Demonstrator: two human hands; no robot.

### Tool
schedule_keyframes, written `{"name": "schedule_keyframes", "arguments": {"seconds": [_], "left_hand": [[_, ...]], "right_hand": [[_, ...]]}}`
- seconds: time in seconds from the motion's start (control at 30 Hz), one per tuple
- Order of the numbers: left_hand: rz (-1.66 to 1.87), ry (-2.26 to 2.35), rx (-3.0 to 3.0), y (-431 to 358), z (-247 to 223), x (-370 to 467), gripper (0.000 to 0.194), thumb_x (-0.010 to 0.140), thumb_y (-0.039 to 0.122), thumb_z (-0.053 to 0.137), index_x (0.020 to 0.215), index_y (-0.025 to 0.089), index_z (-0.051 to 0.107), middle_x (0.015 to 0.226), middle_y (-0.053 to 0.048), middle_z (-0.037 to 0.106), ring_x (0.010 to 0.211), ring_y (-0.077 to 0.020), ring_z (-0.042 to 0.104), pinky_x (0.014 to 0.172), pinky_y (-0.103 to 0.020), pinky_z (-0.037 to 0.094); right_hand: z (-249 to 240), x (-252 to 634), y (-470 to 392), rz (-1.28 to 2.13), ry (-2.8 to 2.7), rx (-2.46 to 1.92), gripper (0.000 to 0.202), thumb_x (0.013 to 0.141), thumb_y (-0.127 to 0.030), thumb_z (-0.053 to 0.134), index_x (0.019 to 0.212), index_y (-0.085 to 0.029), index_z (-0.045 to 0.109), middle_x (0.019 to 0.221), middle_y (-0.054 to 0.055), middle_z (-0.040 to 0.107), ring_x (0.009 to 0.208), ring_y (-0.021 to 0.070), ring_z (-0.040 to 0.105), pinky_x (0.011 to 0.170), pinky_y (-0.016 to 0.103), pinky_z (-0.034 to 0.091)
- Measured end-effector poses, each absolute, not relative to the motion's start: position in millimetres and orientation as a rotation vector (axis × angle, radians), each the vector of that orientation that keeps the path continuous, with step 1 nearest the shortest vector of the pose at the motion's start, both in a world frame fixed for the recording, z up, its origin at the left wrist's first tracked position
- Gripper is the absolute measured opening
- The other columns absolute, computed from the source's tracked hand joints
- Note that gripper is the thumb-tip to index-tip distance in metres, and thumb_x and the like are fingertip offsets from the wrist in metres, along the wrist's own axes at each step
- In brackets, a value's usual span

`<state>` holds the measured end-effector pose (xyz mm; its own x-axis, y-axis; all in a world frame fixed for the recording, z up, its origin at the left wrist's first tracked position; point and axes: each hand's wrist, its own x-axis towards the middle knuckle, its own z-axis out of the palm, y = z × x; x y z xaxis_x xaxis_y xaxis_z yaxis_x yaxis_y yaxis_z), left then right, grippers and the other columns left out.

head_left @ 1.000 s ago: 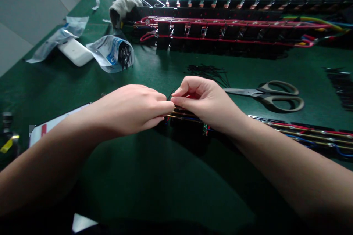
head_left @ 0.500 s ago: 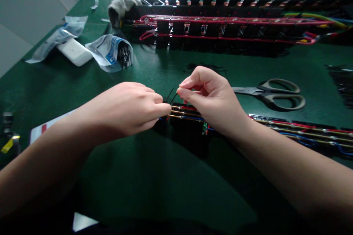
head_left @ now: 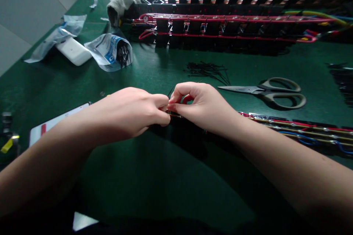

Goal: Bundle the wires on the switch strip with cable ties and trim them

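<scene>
A long wired strip [head_left: 309, 129] with brass-coloured rods and red and blue wires runs from between my hands to the right edge. My left hand [head_left: 135, 112] is closed at the strip's left end, its fingertips pressed together; what they grip is hidden. My right hand [head_left: 201, 102] pinches right beside it, fingertips almost touching the left ones, and what it holds is too small to make out. A thin black tie end [head_left: 171, 91] sticks up between the two hands. Behind my right hand lies a pile of black cable ties [head_left: 206, 70].
Scissors [head_left: 257, 90] lie right of the tie pile. An open plastic bag [head_left: 106, 52] of black ties and a white box [head_left: 74, 51] are at the left. A phone-like device [head_left: 59, 119] lies beyond my left forearm. Long black assemblies [head_left: 220, 27] with red wires span the back.
My right hand has moved down and left to meet my left hand. The black tie it was pinching is now mostly hidden. The tie pile and scissor blades show more fully.
</scene>
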<state>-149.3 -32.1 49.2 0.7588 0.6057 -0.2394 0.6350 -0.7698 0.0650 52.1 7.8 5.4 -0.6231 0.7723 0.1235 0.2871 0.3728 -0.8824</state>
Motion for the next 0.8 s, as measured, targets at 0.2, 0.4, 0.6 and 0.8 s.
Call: {"name": "schedule_keyframes", "arguments": {"seconds": [0.2,0.4,0.6,0.8], "left_hand": [[-0.277,0.9,2.831,-33.1,46.5,-141.3,0.025,0.084,0.01,0.052,0.078,0.027,0.069,0.09,-0.001,0.059,0.081,-0.0192,0.052,0.07,-0.033,0.031],[-0.26,0.931,2.919,-40.5,42.1,-131.4,0.021,0.087,0.012,0.055,0.074,0.025,0.066,0.087,-0.003,0.056,0.083,-0.0218,0.049,0.071,-0.037,0.028],[-0.238,0.949,2.978,-46.5,41.1,-126.4,0.022,0.087,0.012,0.054,0.072,0.023,0.064,0.086,-0.004,0.055,0.082,-0.0226,0.049,0.071,-0.039,0.029],[-0.238,0.921,2.961,-43.1,41.7,-128.9,0.019,0.087,0.013,0.056,0.074,0.023,0.063,0.086,-0.003,0.056,0.082,-0.0212,0.05,0.072,-0.038,0.031]], "right_hand": [[4.5,52.5,8.3,1.18,-2.127,-0.907,0.011,0.075,-0.008,0.062,0.069,-0.016,0.065,0.07,-0.002,0.066,0.067,0.0104,0.057,0.063,0.023,0.04],[4.2,51.8,8.7,1.196,-2.124,-0.915,0.012,0.074,-0.007,0.058,0.067,-0.015,0.064,0.069,-0.002,0.065,0.066,0.01,0.055,0.06,0.022,0.038],[5.8,52.2,9.5,1.244,-2.115,-0.94,0.012,0.073,-0.006,0.058,0.069,-0.015,0.066,0.069,-0.002,0.066,0.065,0.0097,0.057,0.06,0.021,0.039],[7.2,54.0,11.0,1.307,-2.107,-0.949,0.01,0.075,-0.009,0.061,0.071,-0.015,0.068,0.069,-0.002,0.067,0.064,0.0099,0.058,0.058,0.021,0.04]]}}
